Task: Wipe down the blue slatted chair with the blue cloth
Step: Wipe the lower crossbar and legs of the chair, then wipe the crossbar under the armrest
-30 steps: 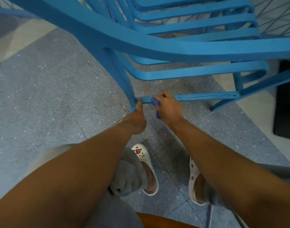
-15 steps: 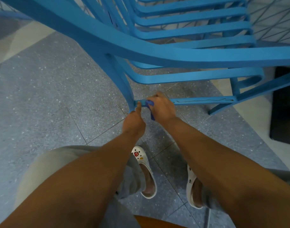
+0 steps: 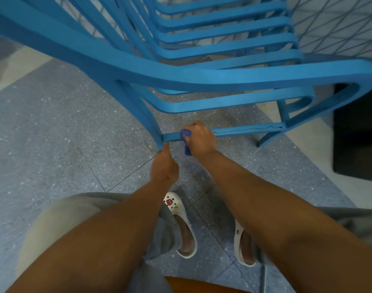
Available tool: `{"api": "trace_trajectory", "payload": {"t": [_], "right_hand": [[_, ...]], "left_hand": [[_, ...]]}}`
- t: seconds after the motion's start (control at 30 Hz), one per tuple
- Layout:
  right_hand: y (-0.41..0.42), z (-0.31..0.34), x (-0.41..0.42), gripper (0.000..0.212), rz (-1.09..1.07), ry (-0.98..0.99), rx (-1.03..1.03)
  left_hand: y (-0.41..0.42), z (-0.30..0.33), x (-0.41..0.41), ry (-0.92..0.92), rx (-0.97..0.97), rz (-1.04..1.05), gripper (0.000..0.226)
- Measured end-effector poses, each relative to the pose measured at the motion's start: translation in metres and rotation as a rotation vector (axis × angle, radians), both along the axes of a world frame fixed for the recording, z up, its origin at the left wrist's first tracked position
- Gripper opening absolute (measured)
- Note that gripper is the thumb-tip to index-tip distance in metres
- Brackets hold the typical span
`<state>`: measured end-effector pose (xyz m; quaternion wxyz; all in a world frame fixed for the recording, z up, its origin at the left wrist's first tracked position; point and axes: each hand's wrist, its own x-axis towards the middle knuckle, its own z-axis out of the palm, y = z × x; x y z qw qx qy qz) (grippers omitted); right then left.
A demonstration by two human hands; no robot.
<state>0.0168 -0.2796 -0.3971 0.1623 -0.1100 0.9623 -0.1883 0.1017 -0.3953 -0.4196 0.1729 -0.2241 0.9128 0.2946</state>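
**Two hands at the lower rail of the chair**

Both hands work at the low crossbar of the chair, near its left rear leg.

1. Chair: blue, slatted, standing on the floor. Its curved top rail crosses the upper part of the view; the seat slats show beyond it. The crossbar runs from the leg toward the right, low and close to the floor. A thin dark line runs along the crossbar's upper face.

2. Right hand: fingers curled over the crossbar, holding the cloth against it. The grip closes around both cloth and bar. The cloth is darker blue than the chair; one part shows on top of the bar just left of the knuckles, another hangs below the bar beside the palm.

3. Left hand: placed at the joint of leg and crossbar, just left of the cloth. One digit points up and touches the underside of that joint; the others are curled in toward the palm. Whether they clasp anything cannot be told.

4. Surroundings: grey speckled floor tiles, two white clogs on the person's feet, grey trousers, a dark mat at right.
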Motion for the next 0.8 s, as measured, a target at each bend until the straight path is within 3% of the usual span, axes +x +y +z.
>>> {"api": "trace_trajectory", "payload": {"t": [0.07, 0.13, 0.23, 0.3, 0.37, 0.43, 0.53, 0.63, 0.7, 0.8], "right_hand": [[0.017, -0.003, -0.001, 0.009, -0.109, -0.014, -0.072], [0.028, -0.004, 0.003, 0.019, -0.260, -0.065, -0.234], [0.043, 0.001, 0.012, 0.028, -0.392, -0.218, -0.572], [0.051, 0.003, 0.018, 0.022, -0.454, -0.319, -0.706], [0.055, 0.003, 0.024, 0.027, -0.481, -0.398, -0.763], [0.055, 0.003, 0.026, 0.039, -0.556, -0.484, -0.844], [0.054, 0.013, 0.030, 0.037, -0.611, -0.597, -1.002], [0.059, 0.029, 0.026, 0.041, -0.567, -0.665, -0.997], [0.069, 0.043, 0.022, 0.040, -0.468, -0.659, -0.925], [0.094, 0.064, 0.018, 0.034, -0.134, -0.408, -0.485]], "left_hand": [[0.006, 0.005, -0.005, 0.046, 0.015, 0.035, 0.062], [0.015, 0.010, -0.012, 0.089, 0.120, 0.064, 0.050], [0.035, 0.025, -0.018, 0.117, 0.512, 0.090, 0.029], [0.045, 0.036, -0.024, 0.088, 0.772, 0.203, 0.030], [0.050, 0.041, -0.027, 0.052, 0.858, 0.288, 0.034], [0.053, 0.045, -0.031, 0.028, 0.853, 0.319, 0.034], [0.053, 0.048, -0.036, 0.031, 0.827, 0.352, 0.030], [0.054, 0.051, -0.041, 0.071, 0.727, 0.323, 0.019], [0.053, 0.052, -0.042, 0.153, 0.597, 0.203, 0.026], [0.048, 0.055, -0.045, 0.281, 0.373, -0.091, 0.028]]}}
